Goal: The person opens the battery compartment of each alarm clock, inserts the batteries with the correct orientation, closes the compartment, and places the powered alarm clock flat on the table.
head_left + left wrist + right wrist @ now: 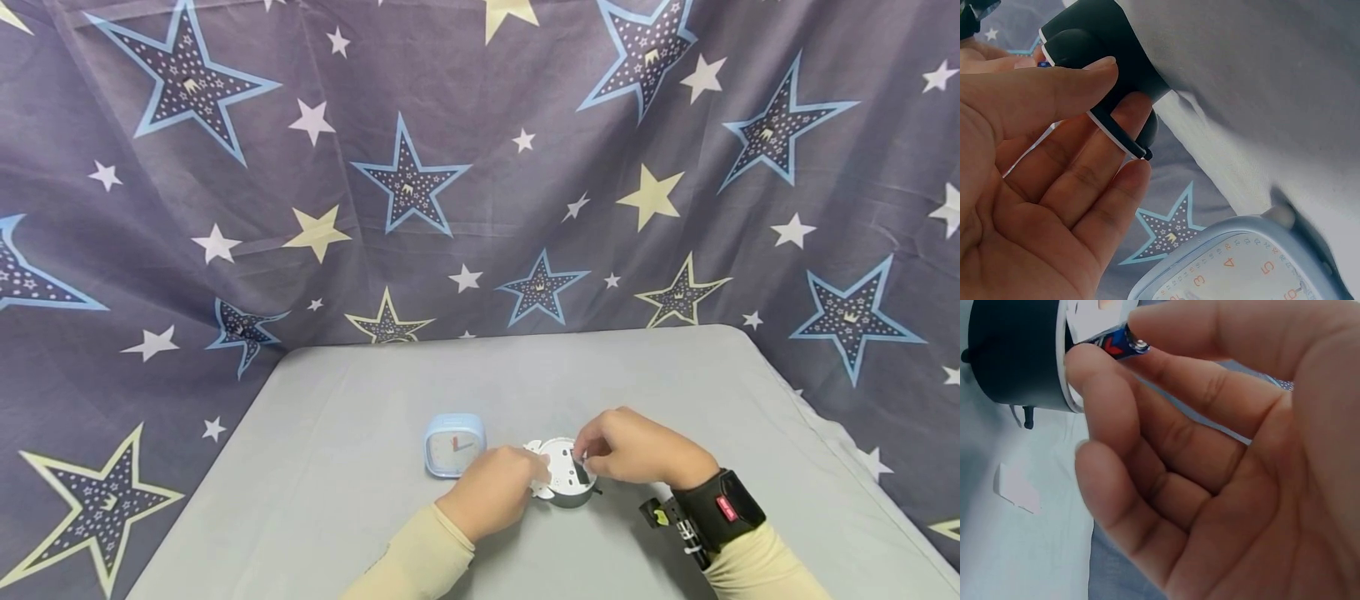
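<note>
In the head view, a small round clock (558, 473) with a dark body and a white back lies with its back upward. My left hand (497, 490) grips it from the left; in the left wrist view, thumb and fingers hold its dark casing (1132, 53). From the other side my right hand (633, 446) reaches to the dark battery slot. Between its thumb and fingertips it pinches a blue battery (1126, 344) at the clock's white rim. The battery's far end is hidden by fingers and the casing.
Left of the round clock stands a light-blue square alarm clock (454, 446), close by my left hand. A small white plastic piece (1018, 489) rests on the grey-covered table (337, 500). A star-patterned curtain (480, 150) rises behind the table.
</note>
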### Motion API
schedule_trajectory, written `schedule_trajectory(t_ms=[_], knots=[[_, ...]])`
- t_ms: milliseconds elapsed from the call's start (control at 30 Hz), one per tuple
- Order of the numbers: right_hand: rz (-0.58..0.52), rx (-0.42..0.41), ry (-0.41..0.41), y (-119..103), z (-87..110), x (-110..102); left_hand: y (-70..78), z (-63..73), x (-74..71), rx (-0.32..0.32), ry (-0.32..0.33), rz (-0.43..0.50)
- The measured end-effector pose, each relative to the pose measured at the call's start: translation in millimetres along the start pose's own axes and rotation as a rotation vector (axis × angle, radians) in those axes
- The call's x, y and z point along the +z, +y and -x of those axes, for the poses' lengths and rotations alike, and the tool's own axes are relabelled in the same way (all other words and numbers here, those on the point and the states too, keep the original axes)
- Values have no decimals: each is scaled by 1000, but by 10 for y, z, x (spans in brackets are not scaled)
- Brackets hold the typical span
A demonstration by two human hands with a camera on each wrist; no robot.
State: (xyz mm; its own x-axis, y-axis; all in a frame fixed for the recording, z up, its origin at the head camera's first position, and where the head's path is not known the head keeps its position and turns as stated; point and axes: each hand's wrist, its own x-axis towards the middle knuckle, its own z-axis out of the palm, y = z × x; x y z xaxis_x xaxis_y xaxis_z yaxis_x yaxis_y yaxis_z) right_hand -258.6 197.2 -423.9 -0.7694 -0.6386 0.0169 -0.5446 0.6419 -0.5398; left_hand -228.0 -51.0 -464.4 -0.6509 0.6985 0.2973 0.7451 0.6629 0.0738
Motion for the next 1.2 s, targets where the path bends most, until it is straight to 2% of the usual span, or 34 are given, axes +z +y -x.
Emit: schedule_trajectory(t_ms=[433,767,933,1200], knots=[[25,21,33,-18,-18,29,-1,4,-6,-2,2,3],[152,90,176,-18,-12,55,4,5,-18,-2,4,5],[139,120,168,-28,-17,81,7,5,-24,-11,-2,11],[106,82,141,25,-36,115,2,7,-22,-10,-4,10]])
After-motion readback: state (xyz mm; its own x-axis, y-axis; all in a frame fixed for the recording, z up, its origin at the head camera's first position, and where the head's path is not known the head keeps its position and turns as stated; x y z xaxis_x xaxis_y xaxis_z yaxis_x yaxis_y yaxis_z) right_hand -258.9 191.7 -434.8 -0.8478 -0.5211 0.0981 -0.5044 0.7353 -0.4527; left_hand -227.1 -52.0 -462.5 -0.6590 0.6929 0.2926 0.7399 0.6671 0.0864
